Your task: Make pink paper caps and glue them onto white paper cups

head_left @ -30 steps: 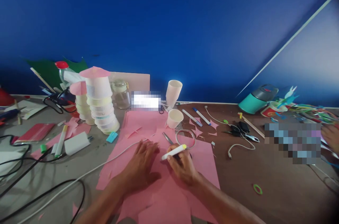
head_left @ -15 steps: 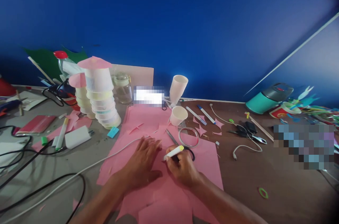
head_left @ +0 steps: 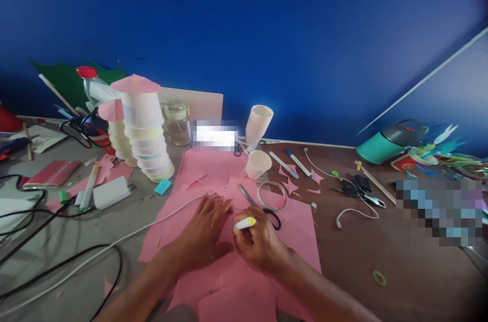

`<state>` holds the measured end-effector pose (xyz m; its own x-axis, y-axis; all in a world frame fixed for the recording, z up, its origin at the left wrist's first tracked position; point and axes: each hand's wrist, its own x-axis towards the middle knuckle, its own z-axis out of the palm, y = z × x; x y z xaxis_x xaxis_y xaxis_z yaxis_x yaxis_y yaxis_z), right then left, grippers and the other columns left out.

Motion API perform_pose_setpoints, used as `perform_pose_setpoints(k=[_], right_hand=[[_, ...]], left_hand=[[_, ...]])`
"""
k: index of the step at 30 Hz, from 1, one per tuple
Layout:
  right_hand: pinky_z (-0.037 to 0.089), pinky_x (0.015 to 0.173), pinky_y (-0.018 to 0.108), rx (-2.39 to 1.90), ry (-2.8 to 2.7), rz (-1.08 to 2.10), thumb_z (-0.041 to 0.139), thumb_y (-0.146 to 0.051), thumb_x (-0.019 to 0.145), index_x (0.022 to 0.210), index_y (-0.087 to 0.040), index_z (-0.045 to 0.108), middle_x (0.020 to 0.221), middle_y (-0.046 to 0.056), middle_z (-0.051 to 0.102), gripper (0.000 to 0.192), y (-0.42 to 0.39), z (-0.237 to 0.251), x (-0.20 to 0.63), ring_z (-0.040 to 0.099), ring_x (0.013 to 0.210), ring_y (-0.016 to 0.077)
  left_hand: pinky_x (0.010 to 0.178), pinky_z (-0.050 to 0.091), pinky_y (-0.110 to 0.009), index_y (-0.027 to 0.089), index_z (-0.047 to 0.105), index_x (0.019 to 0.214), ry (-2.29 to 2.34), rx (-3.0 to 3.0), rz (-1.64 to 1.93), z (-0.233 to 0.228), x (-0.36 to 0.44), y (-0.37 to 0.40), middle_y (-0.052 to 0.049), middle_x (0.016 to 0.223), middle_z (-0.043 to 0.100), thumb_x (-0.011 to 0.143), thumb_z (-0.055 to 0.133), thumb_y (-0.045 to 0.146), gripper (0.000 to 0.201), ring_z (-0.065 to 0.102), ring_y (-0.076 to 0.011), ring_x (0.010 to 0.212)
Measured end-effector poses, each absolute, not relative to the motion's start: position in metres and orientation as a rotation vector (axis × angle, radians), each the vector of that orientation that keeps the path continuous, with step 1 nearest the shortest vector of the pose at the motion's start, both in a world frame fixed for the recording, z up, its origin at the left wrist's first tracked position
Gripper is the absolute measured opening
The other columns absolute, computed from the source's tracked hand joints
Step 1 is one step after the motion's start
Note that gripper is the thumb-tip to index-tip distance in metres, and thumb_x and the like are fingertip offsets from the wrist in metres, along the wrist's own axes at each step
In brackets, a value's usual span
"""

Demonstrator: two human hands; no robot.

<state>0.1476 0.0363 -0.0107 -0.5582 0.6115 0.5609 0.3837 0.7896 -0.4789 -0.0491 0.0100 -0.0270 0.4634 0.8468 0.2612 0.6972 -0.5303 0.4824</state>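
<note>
Pink paper sheets lie in front of me on the table. My left hand rests flat on them, fingers stretched out and thumb spread. My right hand is closed around a white marker with a yellow end; its tip is hidden behind my fingers. Just beyond my right hand are scissors with dark handles and a roll of tape. A single paper cup stands at the far side of the paper. A white cable runs across the sheets to my left fingertips.
Stacked cups with pink paper cones rise at the left. A glass jar and a cup stack stand by the wall. On the right are markers, keys, a teal flask and a green band.
My right hand has shifted slightly left, and the marker in it points more toward me, looking shorter. My left hand stays in place on the paper. The view has moved slightly.
</note>
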Motion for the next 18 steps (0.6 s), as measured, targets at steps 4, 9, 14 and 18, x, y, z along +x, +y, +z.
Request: perform_pose_setpoints(k=[4, 9, 14, 18], right_hand=[[0.047, 0.070, 0.038, -0.757, -2.216, 0.427, 0.051, -0.010, 0.086, 0.089, -0.023, 0.055, 0.077, 0.003, 0.066, 0.014, 0.0382, -0.0145, 0.1515, 0.061, 0.069, 0.0224], [0.048, 0.072, 0.040, -0.812, -2.259, 0.418, 0.053, -0.012, 0.088, 0.085, -0.024, 0.055, 0.078, 0.004, 0.068, 0.012, 0.0402, -0.0185, 0.1534, 0.063, 0.071, 0.0226], [0.045, 0.073, 0.038, -0.800, -2.298, 0.418, 0.049, -0.011, 0.089, 0.084, -0.024, 0.050, 0.074, 0.002, 0.067, 0.014, 0.0407, -0.0161, 0.1529, 0.061, 0.066, 0.0203], [0.044, 0.075, 0.038, -0.774, -2.308, 0.415, 0.047, -0.009, 0.087, 0.088, -0.023, 0.050, 0.079, 0.003, 0.069, 0.015, 0.0404, -0.0098, 0.1539, 0.062, 0.072, 0.0210]], left_hand=[[0.116, 0.021, -0.066, 0.022, 0.030, 0.146, 1.317, 2.384, 0.675, -0.0297, -0.0490, 0.0099, -0.017, 0.135, 0.055, 0.072, 0.076, 0.027, 0.088, 0.044, -0.0382, 0.132], [0.117, 0.018, -0.069, 0.023, 0.032, 0.147, 1.303, 2.373, 0.709, -0.0336, -0.0488, 0.0104, -0.017, 0.139, 0.055, 0.072, 0.076, 0.026, 0.088, 0.043, -0.0392, 0.134], [0.116, 0.020, -0.070, 0.020, 0.033, 0.146, 1.281, 2.419, 0.700, -0.0334, -0.0499, 0.0111, -0.018, 0.140, 0.054, 0.070, 0.080, 0.026, 0.089, 0.044, -0.0398, 0.133], [0.116, 0.020, -0.070, 0.020, 0.032, 0.146, 1.281, 2.438, 0.650, -0.0316, -0.0505, 0.0115, -0.018, 0.140, 0.054, 0.070, 0.080, 0.025, 0.090, 0.044, -0.0411, 0.134]])
